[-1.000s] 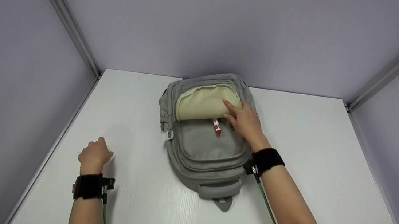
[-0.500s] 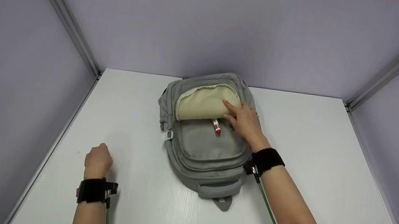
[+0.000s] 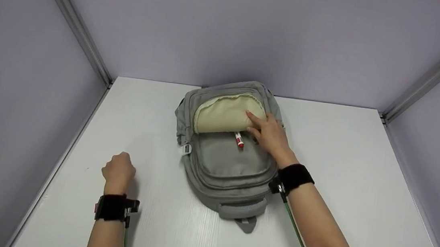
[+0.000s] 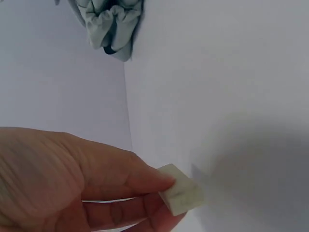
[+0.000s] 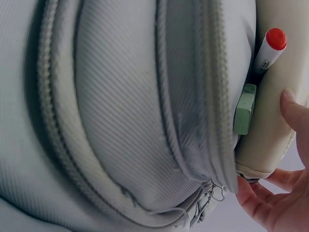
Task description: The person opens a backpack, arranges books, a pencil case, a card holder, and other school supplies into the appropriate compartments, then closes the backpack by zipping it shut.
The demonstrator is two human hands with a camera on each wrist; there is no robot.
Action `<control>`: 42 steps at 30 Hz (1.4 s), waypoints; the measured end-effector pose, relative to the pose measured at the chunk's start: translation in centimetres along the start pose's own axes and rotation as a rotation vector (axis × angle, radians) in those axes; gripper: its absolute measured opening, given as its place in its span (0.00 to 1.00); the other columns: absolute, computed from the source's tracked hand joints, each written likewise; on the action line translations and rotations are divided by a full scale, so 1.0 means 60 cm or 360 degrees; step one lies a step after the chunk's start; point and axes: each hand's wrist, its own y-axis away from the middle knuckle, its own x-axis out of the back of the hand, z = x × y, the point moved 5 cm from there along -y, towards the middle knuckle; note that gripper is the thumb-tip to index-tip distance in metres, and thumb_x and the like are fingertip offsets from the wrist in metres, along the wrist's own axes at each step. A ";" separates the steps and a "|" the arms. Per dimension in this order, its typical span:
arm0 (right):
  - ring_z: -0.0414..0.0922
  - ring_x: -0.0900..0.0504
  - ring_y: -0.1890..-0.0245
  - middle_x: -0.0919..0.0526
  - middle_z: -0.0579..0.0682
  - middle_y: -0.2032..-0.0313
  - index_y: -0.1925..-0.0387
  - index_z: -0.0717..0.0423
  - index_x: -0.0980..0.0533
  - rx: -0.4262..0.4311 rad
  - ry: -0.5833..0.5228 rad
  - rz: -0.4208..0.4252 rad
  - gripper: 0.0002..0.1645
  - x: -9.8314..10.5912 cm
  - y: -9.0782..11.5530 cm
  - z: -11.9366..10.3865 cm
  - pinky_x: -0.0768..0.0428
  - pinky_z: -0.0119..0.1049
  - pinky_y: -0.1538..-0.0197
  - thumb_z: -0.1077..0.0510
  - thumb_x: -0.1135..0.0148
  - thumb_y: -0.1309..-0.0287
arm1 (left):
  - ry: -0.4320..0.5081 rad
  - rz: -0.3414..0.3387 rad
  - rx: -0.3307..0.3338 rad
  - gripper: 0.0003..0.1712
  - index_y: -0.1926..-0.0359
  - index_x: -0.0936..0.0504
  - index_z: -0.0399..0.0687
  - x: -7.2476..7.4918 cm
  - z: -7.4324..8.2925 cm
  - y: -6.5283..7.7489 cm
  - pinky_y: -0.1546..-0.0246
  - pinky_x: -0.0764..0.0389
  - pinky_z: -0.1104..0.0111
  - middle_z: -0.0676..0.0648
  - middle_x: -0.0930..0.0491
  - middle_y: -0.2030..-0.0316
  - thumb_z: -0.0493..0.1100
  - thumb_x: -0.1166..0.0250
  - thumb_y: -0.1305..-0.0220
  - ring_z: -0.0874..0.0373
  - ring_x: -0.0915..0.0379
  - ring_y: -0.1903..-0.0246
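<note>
A grey backpack (image 3: 237,157) lies on the white table with its front pocket unzipped. The pocket's cream-lined flap (image 3: 224,116) is folded back, and my right hand (image 3: 270,134) holds its right edge. In the right wrist view the thumb lies on the lining, with the other fingers around the edge. A red-capped marker (image 5: 271,48) and a green block (image 5: 245,110) sit inside the pocket. My left hand (image 3: 118,170), left of the backpack, pinches a small off-white block (image 4: 181,191) between thumb and fingers; the head view hides this block.
The white table (image 3: 146,221) has a grey wall (image 3: 237,32) behind it and walls at both sides. The backpack's carry handle (image 3: 242,208) faces me. A black band with a green cable (image 3: 296,227) is on each wrist.
My left hand has moved to the right, nearer the backpack. My right hand, the flap and the marker have stayed where they were.
</note>
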 end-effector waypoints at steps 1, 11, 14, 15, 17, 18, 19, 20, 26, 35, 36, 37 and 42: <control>0.72 0.30 0.44 0.36 0.73 0.37 0.30 0.33 0.34 -0.0001 0.0006 -0.0002 0.32 0.000 0.000 0.000 0.31 0.63 0.45 0.41 0.42 0.34 | 0.0006 0.0018 -0.0034 0.07 0.66 0.21 0.24 0.002 0.008 -0.002 0.73 0.22 0.43 0.27 0.20 0.70 0.25 0.46 0.41 0.39 0.21 0.75; 0.71 0.33 0.41 0.36 0.73 0.37 0.30 0.33 0.35 -0.0035 -0.0024 -0.0030 0.32 0.000 0.000 0.002 0.35 0.64 0.41 0.41 0.42 0.34 | 0.0244 0.0468 -0.0590 0.08 0.59 0.16 0.31 0.031 0.150 0.004 0.69 0.20 0.52 0.38 0.16 0.69 0.33 0.33 0.39 0.46 0.18 0.70; 0.71 0.33 0.40 0.37 0.73 0.36 0.30 0.33 0.35 -0.0038 -0.0036 -0.0039 0.32 0.000 0.001 0.002 0.36 0.64 0.40 0.42 0.42 0.34 | 0.0340 0.0592 -0.0818 0.07 0.62 0.17 0.34 0.035 0.194 0.019 0.69 0.20 0.55 0.41 0.16 0.71 0.32 0.30 0.42 0.49 0.18 0.71; 0.71 0.34 0.40 0.37 0.73 0.36 0.30 0.33 0.35 -0.0038 -0.0037 -0.0038 0.32 0.000 0.002 0.002 0.36 0.64 0.40 0.42 0.42 0.34 | 0.0366 0.0620 -0.0899 0.07 0.63 0.17 0.35 0.035 0.208 0.025 0.69 0.21 0.56 0.42 0.17 0.71 0.31 0.29 0.43 0.50 0.19 0.72; 0.71 0.33 0.40 0.37 0.74 0.36 0.30 0.33 0.35 -0.0037 -0.0039 -0.0032 0.32 0.001 0.002 0.002 0.36 0.64 0.40 0.42 0.42 0.34 | 0.0398 0.0658 -0.1065 0.07 0.66 0.18 0.37 0.032 0.237 0.038 0.69 0.22 0.56 0.43 0.17 0.72 0.31 0.27 0.45 0.51 0.20 0.73; 0.71 0.33 0.40 0.37 0.74 0.36 0.30 0.33 0.34 -0.0035 -0.0041 -0.0026 0.32 0.002 0.002 0.003 0.36 0.64 0.40 0.42 0.42 0.34 | 0.0400 0.0675 -0.1145 0.07 0.67 0.18 0.38 0.030 0.251 0.044 0.69 0.22 0.56 0.44 0.18 0.73 0.31 0.27 0.46 0.51 0.21 0.74; 0.71 0.33 0.40 0.37 0.74 0.36 0.30 0.33 0.34 -0.0033 -0.0042 -0.0021 0.32 0.002 0.002 0.003 0.35 0.64 0.40 0.42 0.42 0.34 | 0.0397 0.0686 -0.1217 0.07 0.68 0.18 0.39 0.027 0.264 0.049 0.69 0.23 0.56 0.44 0.18 0.74 0.31 0.27 0.46 0.52 0.22 0.74; 0.71 0.33 0.40 0.37 0.74 0.36 0.30 0.33 0.34 -0.0031 -0.0041 -0.0017 0.32 0.002 0.002 0.004 0.35 0.64 0.41 0.42 0.42 0.34 | 0.0393 0.0696 -0.1280 0.07 0.68 0.18 0.39 0.024 0.277 0.054 0.69 0.24 0.56 0.45 0.18 0.74 0.31 0.27 0.46 0.52 0.22 0.74; 0.71 0.33 0.41 0.36 0.74 0.37 0.30 0.34 0.34 -0.0009 -0.0026 -0.0011 0.32 0.001 0.001 0.005 0.35 0.65 0.42 0.41 0.42 0.34 | 0.0326 0.0725 -0.1519 0.04 0.67 0.15 0.40 -0.003 0.340 0.062 0.67 0.23 0.57 0.46 0.18 0.72 0.33 0.27 0.44 0.52 0.21 0.72; 0.69 0.30 0.43 0.34 0.72 0.38 0.30 0.34 0.34 -0.0009 -0.0031 -0.0017 0.32 0.002 0.003 0.006 0.33 0.63 0.42 0.42 0.42 0.34 | 0.0015 0.0873 -0.1638 0.04 0.71 0.15 0.42 -0.040 0.405 0.051 0.67 0.25 0.60 0.46 0.22 0.71 0.36 0.31 0.38 0.51 0.24 0.72; 0.69 0.30 0.43 0.34 0.72 0.38 0.30 0.34 0.33 -0.0006 -0.0033 -0.0012 0.32 0.002 0.002 0.007 0.33 0.62 0.42 0.42 0.41 0.35 | -0.0012 0.0892 -0.1646 0.05 0.72 0.15 0.42 -0.044 0.409 0.049 0.67 0.25 0.60 0.46 0.22 0.72 0.35 0.31 0.38 0.51 0.25 0.72; 0.69 0.29 0.43 0.34 0.72 0.38 0.30 0.34 0.33 -0.0008 -0.0037 -0.0007 0.32 0.003 0.002 0.007 0.32 0.62 0.43 0.42 0.41 0.35 | -0.0037 0.0908 -0.1655 0.05 0.72 0.16 0.42 -0.048 0.414 0.047 0.67 0.25 0.60 0.46 0.22 0.72 0.35 0.31 0.39 0.51 0.25 0.72; 0.68 0.28 0.44 0.33 0.72 0.39 0.30 0.35 0.33 0.0007 -0.0045 0.0010 0.32 0.003 0.000 0.008 0.31 0.62 0.44 0.42 0.40 0.35 | -0.0157 0.0919 -0.1689 0.04 0.72 0.15 0.42 -0.071 0.427 0.033 0.67 0.25 0.60 0.46 0.24 0.71 0.35 0.34 0.40 0.50 0.26 0.71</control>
